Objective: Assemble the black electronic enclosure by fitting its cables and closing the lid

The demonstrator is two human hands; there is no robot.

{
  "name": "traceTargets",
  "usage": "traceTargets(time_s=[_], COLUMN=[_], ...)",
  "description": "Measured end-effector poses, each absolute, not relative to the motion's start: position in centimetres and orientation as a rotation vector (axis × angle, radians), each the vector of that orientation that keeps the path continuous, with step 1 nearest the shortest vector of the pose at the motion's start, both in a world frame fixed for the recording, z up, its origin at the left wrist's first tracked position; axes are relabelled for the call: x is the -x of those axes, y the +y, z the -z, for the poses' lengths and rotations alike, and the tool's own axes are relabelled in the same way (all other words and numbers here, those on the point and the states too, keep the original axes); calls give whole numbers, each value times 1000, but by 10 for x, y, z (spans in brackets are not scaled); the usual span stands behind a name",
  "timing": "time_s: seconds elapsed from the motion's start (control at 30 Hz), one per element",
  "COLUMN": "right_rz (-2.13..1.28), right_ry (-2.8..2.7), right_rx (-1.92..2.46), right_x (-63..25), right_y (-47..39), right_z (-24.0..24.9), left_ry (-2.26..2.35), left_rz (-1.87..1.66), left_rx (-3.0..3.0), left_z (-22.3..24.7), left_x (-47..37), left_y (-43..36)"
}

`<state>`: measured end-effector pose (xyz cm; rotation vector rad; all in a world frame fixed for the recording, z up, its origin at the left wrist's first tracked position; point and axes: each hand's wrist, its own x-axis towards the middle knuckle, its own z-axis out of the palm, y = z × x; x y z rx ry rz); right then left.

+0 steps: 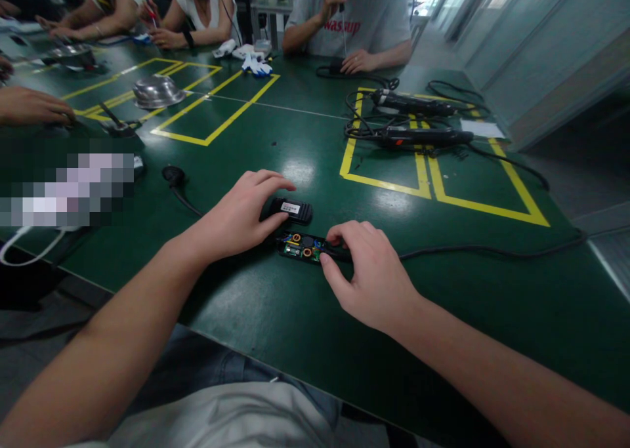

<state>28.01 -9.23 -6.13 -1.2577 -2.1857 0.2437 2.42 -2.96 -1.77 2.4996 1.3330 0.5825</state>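
Observation:
A small open black case with a circuit board point(301, 246) lies on the green table, showing copper coils and coloured wires. Just behind it rests a black ribbed cover point(291, 210) with a white label. My left hand point(246, 215) is at the cover's left side, fingers apart and curved, the thumb near its front edge. At the right end of the case is my right hand point(367, 267), its thumb and index finger apart on either side of the end where a black cable point(467, 247) leaves. Another cable with a plug point(173, 174) lies to the left.
Two black corded tools point(423, 136) lie at the back right, near yellow tape rectangles. A metal bowl point(157, 92) and white gloves point(256, 65) are farther back. People sit across the table; someone's hand point(37, 105) rests at the left.

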Motion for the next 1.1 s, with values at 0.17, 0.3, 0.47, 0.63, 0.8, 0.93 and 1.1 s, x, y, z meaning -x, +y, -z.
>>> traceTargets(time_s=[0.17, 0.3, 0.47, 0.63, 0.8, 0.93, 1.1], right_rz=[-215, -185, -223, -265, -304, -353, -378], right_ry=[-2236, -2278, -2292, -2265, -2203, -2135, -2156], right_rx=[1254, 1264, 1305, 1306, 1237, 1187, 1221], right_x=[-280, -280, -280, -281, -282, -283, -283], right_y=[-94, -95, -97, -97, -97, -96, -94], right_z=[61, 59, 57, 60, 58, 55, 55], left_ry=[1215, 1137, 1128, 1133, 1090, 1066, 1086], left_rz=[-415, -214, -187, -173, -256, -351, -284], left_rx=[-2407, -2348, -2330, -2355, -2304, -2245, -2249], left_z=[4, 2, 1, 1, -1, -4, -4], left_x=[-27, -30, -31, -31, -30, -28, -27], left_y=[-39, -42, -44, -45, -44, -44, -42])
